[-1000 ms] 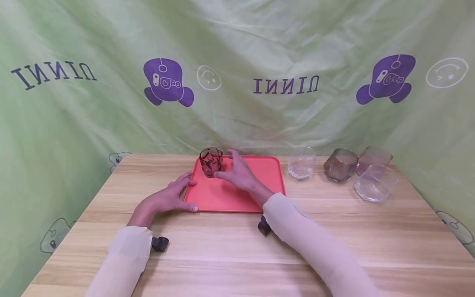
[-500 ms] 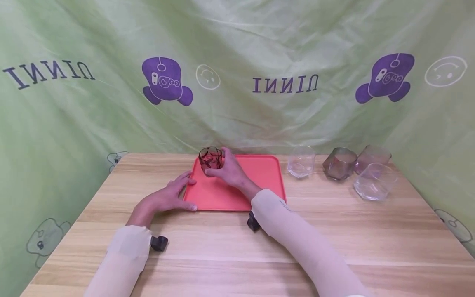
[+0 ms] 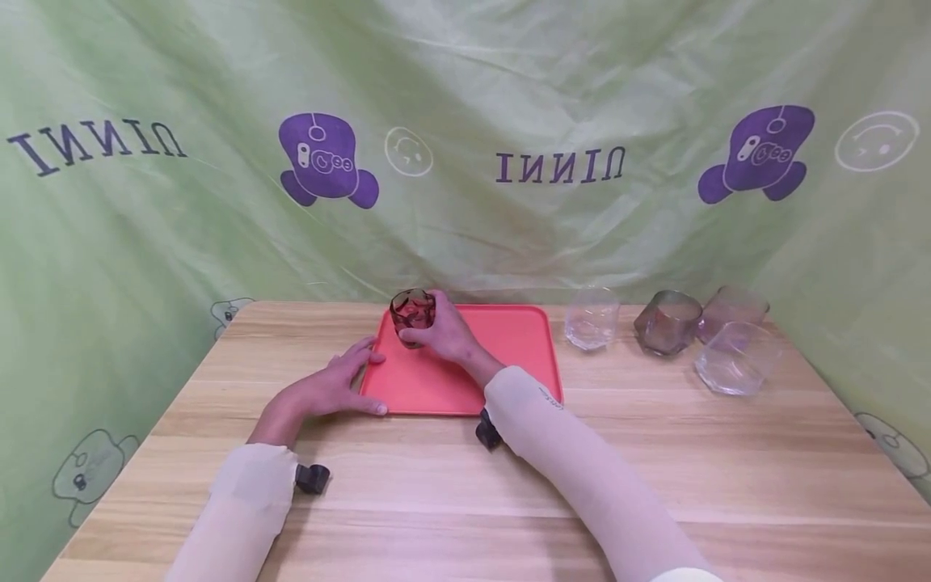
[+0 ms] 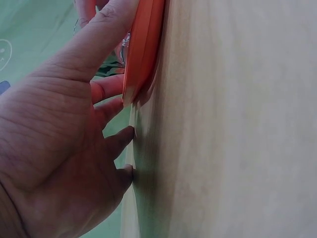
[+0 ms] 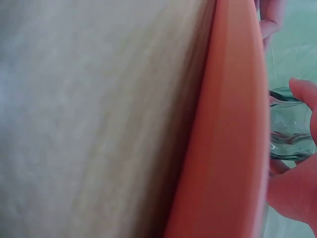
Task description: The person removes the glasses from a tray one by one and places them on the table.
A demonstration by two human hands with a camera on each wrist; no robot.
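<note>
A dark, purplish-brown tinted glass (image 3: 410, 317) with a wavy faceted wall stands upright at the back left of a red tray (image 3: 436, 392). My right hand (image 3: 447, 330) holds this glass from its right side, the thumb across the front and the other fingers partly hidden behind. At the tray's left front corner my left hand (image 3: 330, 386) is spread, thumb at the front edge and fingertips along the left side. In the left wrist view, the fingers of the left hand (image 4: 64, 134) reach along the tray's edge and the tabletop.
To the right of the tray stand a clear glass (image 3: 591, 319), a smoky grey glass (image 3: 667, 323), a pinkish glass (image 3: 735, 311) and another clear glass (image 3: 735, 364). A green printed curtain (image 3: 465, 226) hangs behind the wooden table (image 3: 407, 501).
My right hand has moved left from beside the dark glass and taken hold of it. The left hand stays at the tray's corner, and the glasses on the right stand as before.
</note>
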